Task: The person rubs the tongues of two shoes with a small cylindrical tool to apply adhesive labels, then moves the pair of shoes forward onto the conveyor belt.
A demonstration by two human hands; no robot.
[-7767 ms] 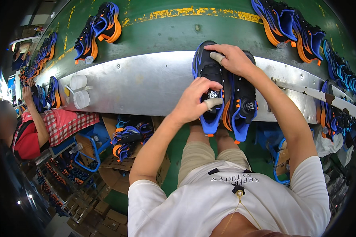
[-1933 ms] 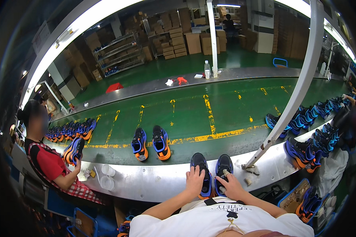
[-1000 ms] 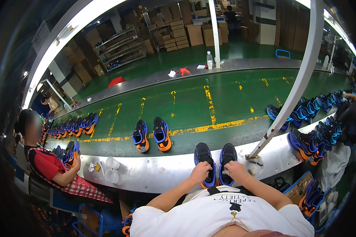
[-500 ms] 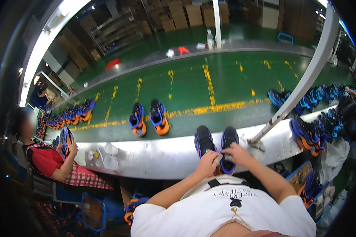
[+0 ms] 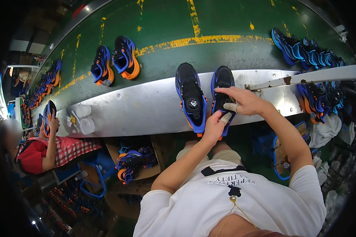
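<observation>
Two black and blue sneakers with orange soles stand side by side on the metal ledge (image 5: 146, 110) before me. My left hand (image 5: 214, 125) grips the heel of the right sneaker (image 5: 222, 85). My right hand (image 5: 243, 101) rests on top of the same sneaker, fingers curled over its tongue. The left sneaker (image 5: 192, 96) stands free beside them, with a round dial on its tongue.
A green conveyor belt (image 5: 225, 19) carries another pair (image 5: 114, 63) and a row of sneakers (image 5: 304, 49) at right. Two white cups (image 5: 84, 118) stand on the ledge. A seated person (image 5: 43, 146) at left holds a shoe. More sneakers (image 5: 132, 164) lie in a box below.
The view has tipped down from the hall toward the ledge. Both hands stay on the right sneaker of the pair.
</observation>
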